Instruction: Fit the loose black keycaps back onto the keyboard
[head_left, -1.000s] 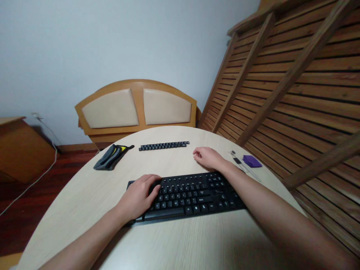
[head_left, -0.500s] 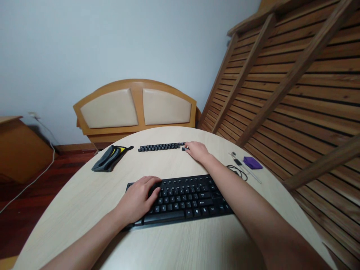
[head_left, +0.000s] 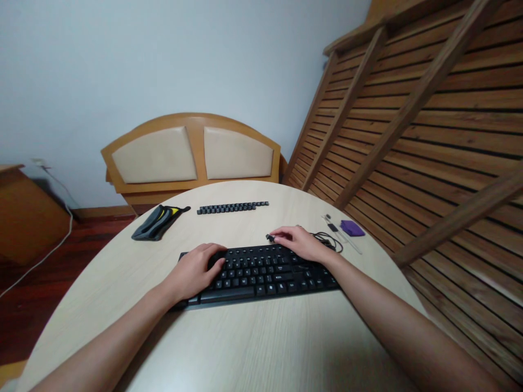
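A black keyboard [head_left: 265, 274] lies on the round pale wooden table [head_left: 245, 348]. My left hand [head_left: 194, 273] rests curled over the keyboard's left end, gripping it. My right hand [head_left: 300, 243] hovers over the keyboard's top edge and pinches a small black keycap [head_left: 269, 238] in its fingertips. Farther back on the table lies a row of loose black keycaps [head_left: 232, 207].
A grey and yellow pouch [head_left: 157, 222] lies at the back left of the table. A purple cloth [head_left: 352, 228], a thin tool [head_left: 339, 231] and a coiled black cable [head_left: 329, 240] sit at the right. A wooden headboard [head_left: 192, 155] and slatted bed frame [head_left: 408, 136] lean behind.
My right hand reached back to the row of keycaps, took one from its right end, and came back with it to the keyboard's top edge. My left hand stayed on the keyboard.
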{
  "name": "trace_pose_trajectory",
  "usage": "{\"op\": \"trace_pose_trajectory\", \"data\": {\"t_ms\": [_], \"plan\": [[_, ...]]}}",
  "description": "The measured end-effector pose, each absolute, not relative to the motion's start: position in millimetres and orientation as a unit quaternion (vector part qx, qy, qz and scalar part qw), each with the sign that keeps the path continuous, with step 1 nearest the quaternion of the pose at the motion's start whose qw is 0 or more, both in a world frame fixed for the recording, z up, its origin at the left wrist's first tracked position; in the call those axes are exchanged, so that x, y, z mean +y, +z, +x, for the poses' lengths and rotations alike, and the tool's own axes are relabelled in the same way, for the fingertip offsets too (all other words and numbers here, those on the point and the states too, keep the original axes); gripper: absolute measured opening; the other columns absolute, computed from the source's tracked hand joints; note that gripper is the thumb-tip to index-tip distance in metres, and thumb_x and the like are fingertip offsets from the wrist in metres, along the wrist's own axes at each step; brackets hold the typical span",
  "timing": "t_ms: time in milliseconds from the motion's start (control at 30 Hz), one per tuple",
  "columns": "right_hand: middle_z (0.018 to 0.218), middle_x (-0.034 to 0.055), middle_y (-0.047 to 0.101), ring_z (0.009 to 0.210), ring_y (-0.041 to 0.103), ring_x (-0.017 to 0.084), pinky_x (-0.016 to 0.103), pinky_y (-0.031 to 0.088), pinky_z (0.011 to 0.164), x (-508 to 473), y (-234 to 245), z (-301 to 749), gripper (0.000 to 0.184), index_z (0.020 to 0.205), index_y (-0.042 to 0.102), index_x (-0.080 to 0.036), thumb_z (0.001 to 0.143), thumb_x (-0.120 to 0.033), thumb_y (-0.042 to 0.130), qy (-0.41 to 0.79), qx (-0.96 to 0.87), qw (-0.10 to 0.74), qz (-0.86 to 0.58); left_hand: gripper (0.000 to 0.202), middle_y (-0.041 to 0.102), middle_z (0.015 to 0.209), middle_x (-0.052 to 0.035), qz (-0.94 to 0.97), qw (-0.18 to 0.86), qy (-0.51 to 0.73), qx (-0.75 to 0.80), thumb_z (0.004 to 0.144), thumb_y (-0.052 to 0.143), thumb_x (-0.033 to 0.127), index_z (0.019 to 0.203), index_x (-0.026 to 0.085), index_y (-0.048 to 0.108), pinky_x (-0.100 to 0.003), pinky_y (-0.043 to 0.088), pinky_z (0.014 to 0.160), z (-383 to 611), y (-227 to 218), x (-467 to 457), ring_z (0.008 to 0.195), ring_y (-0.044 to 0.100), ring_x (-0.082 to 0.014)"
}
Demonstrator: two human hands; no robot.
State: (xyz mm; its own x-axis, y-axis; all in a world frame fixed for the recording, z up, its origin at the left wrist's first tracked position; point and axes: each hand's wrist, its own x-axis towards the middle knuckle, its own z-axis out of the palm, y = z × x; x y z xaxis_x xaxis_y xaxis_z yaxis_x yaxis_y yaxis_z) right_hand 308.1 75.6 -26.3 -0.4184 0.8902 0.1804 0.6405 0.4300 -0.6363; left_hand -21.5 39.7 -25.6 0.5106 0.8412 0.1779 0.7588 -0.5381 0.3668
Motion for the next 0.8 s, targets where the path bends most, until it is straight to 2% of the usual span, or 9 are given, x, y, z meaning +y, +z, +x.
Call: {"op": "trace_pose_trajectory", "data": {"t_ms": [200, 300, 367, 500, 633, 800], "plan": [[0.113, 0.0057, 0.074, 0.104, 0.068, 0.021, 0.036, 0.051, 0.093, 67.3, -29.5, 309.0, 0.026, 0.110, 0.073, -0.022, 0.095, -0.036, 0.058, 0.300, -0.796, 0.296, -0.434, 0.041, 0.069, 0.123, -0.0106, 0.856, 0.139, 0.151, 0.475, 0.095, 0.049, 0.045, 0.124, 0.019, 0.062, -0.045, 0.048, 0.099, 9.2, -11.3, 46.6, 0.113, 0.064, -0.0296], [0.111, 0.0054, 0.075, 0.105, 0.068, 0.022, 0.036, 0.052, 0.092, 64.2, -26.1, 309.9, 0.026, 0.108, 0.075, -0.023, 0.094, -0.037, 0.059, 0.321, -0.793, 0.298, -0.422, 0.039, 0.069, 0.125, -0.0081, 0.862, 0.178, 0.161, 0.447, 0.095, 0.052, 0.043, 0.126, 0.021, 0.062, -0.041, 0.050, 0.096, 41.5, -3.1, 54.7, 0.113, 0.065, -0.0275], [0.110, 0.0050, 0.076, 0.104, 0.068, 0.021, 0.035, 0.052, 0.092, 61.4, -23.1, 310.7, 0.025, 0.107, 0.075, -0.023, 0.094, -0.036, 0.059, 0.316, -0.795, 0.298, -0.423, 0.041, 0.072, 0.119, -0.0077, 0.854, 0.210, 0.182, 0.439, 0.094, 0.055, 0.040, 0.129, 0.021, 0.061, -0.037, 0.052, 0.092, 61.4, -1.7, 61.0, 0.107, 0.068, -0.0255], [0.105, 0.0039, 0.076, 0.100, 0.068, 0.021, 0.034, 0.050, 0.092, 54.5, -16.2, 313.4, 0.022, 0.103, 0.075, -0.023, 0.094, -0.036, 0.059, 0.292, -0.798, 0.296, -0.436, 0.028, 0.075, 0.109, -0.0051, 0.848, 0.270, 0.220, 0.399, 0.094, 0.058, 0.032, 0.118, 0.021, 0.069, -0.032, 0.054, 0.085, 83.7, -10.1, 70.0, 0.097, 0.071, -0.0224], [0.101, 0.0027, 0.076, 0.096, 0.069, 0.020, 0.033, 0.049, 0.091, 49.6, -11.5, 316.5, 0.020, 0.100, 0.075, -0.023, 0.094, -0.035, 0.060, 0.284, -0.799, 0.277, -0.452, 0.019, 0.076, 0.106, -0.0034, 0.842, 0.304, 0.259, 0.363, 0.095, 0.058, 0.026, 0.105, 0.021, 0.074, -0.034, 0.053, 0.088, 87.0, -23.3, 70.5, 0.098, 0.070, -0.0215], [0.101, 0.0036, 0.076, 0.096, 0.069, 0.021, 0.033, 0.050, 0.089, 49.1, -11.4, 319.9, 0.020, 0.099, 0.075, -0.023, 0.093, -0.036, 0.061, 0.281, -0.803, 0.267, -0.454, 0.015, 0.077, 0.104, -0.0015, 0.842, 0.299, 0.277, 0.353, 0.093, 0.063, 0.024, 0.103, 0.024, 0.074, -0.036, 0.052, 0.090, 87.5, -30.8, 68.8, 0.097, 0.070, -0.0218]]}}
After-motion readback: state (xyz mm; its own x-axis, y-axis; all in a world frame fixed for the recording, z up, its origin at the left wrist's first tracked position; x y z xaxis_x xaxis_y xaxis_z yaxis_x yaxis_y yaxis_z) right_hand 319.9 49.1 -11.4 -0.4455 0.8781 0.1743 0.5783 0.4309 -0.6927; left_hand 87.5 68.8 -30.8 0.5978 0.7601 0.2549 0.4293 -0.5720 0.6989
